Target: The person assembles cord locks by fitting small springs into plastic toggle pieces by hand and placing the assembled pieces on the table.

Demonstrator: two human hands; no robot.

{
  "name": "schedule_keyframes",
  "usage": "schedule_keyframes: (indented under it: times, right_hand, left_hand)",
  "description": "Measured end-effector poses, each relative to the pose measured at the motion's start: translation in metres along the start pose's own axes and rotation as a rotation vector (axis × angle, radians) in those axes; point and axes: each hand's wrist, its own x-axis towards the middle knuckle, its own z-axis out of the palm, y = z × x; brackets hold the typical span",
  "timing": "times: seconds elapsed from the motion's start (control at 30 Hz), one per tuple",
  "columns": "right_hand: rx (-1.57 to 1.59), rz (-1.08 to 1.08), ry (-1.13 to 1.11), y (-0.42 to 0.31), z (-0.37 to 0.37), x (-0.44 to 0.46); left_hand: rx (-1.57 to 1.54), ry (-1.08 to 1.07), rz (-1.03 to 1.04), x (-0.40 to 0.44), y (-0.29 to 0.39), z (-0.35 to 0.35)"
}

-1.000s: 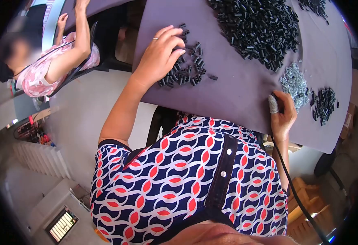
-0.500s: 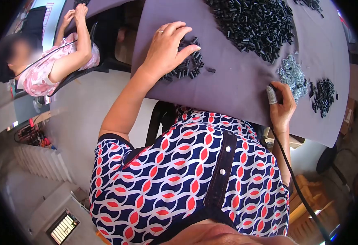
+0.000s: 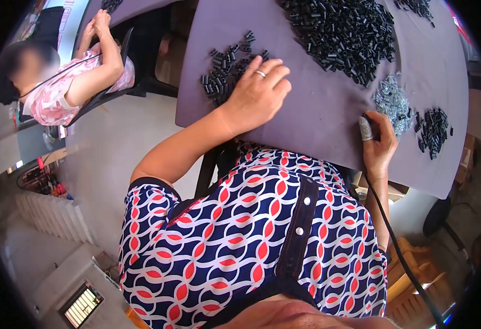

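Observation:
My left hand (image 3: 257,96), with a ring on one finger, is over the table beside a small pile of black tubes (image 3: 218,74). Its fingers are curled and drawn together; whether anything is between them is hidden. My right hand (image 3: 379,143) rests at the table's front edge, a grey covering on one finger. Its fingers close round a small dark thing I cannot make out, and a black cable runs down from there. Just beyond it lies a heap of clear, shiny small pieces (image 3: 392,104). Another small pile of black tubes (image 3: 433,131) is to the right.
A large heap of black tubes (image 3: 344,38) covers the far middle of the grey-purple table (image 3: 311,109). More black pieces (image 3: 417,7) lie at the far right. At the left a person (image 3: 70,82) in a pink patterned top sits at another table, hands together.
My left hand has moved right and nearer to me, off the small pile, and its spread fingers have curled together. The tubes there are more exposed. My right hand has hardly moved.

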Motion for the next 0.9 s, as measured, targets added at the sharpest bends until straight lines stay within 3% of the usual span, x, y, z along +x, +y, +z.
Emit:
schedule_keyframes:
  times: [0.17,0.37,0.5,0.67,0.9]
  right_hand:
    - [-0.011,-0.030,-0.012,0.002,0.000,0.001]
    - [-0.013,-0.020,-0.014,0.001,-0.001,0.001]
    - [-0.016,-0.006,-0.014,0.003,-0.001,0.001]
    - [-0.018,-0.014,-0.005,0.001,0.000,0.001]
    - [0.029,-0.048,-0.004,0.006,0.000,0.000]
  left_hand:
    - [0.087,0.014,-0.105,-0.008,-0.018,-0.007]
    - [-0.117,0.254,-0.258,0.009,-0.068,-0.016]
    - [-0.245,0.207,-0.370,0.024,-0.099,-0.014]
    - [-0.134,0.021,-0.225,0.033,-0.075,-0.011]
    - [-0.149,0.010,-0.112,0.022,-0.066,-0.008]
